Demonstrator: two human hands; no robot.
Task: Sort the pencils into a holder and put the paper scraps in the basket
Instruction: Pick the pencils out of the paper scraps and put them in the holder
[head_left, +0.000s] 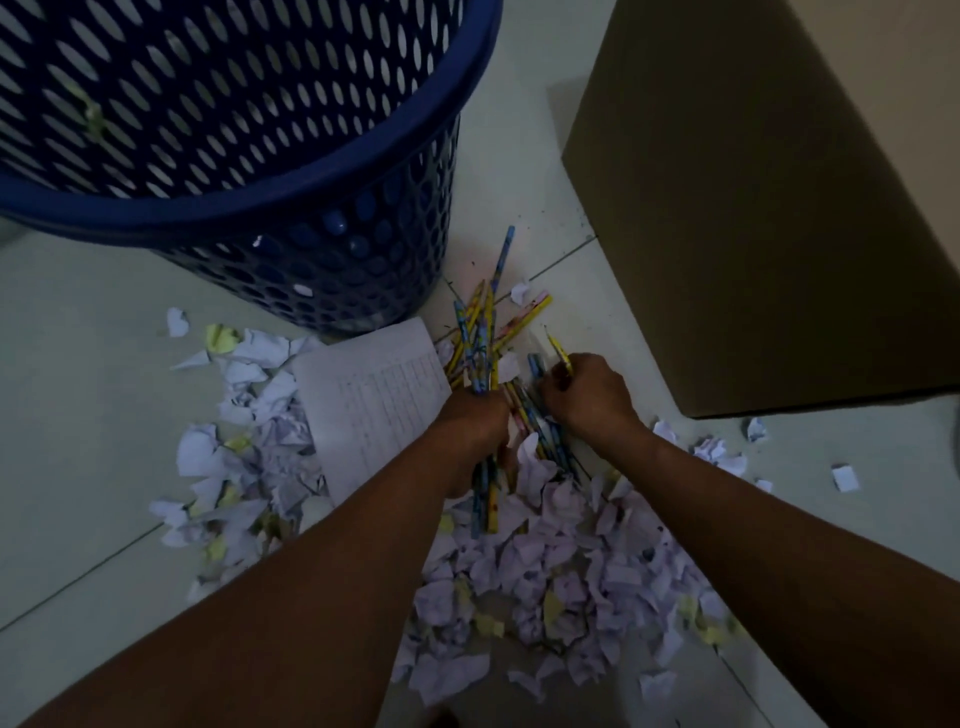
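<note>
Several blue and yellow pencils lie in a heap on the pale tiled floor. My left hand grips a bundle of them, whose ends stick out above and below the fist. Just to its right, my right hand pinches a single yellow pencil at the edge of the heap. White and yellow paper scraps are strewn under and around both forearms. A dark blue perforated basket stands at the upper left. No pencil holder is in view.
A printed paper sheet lies flat between the basket and my left hand. A large brown cardboard box stands to the right. More scraps spread to the left, and a few lie loose at the far right.
</note>
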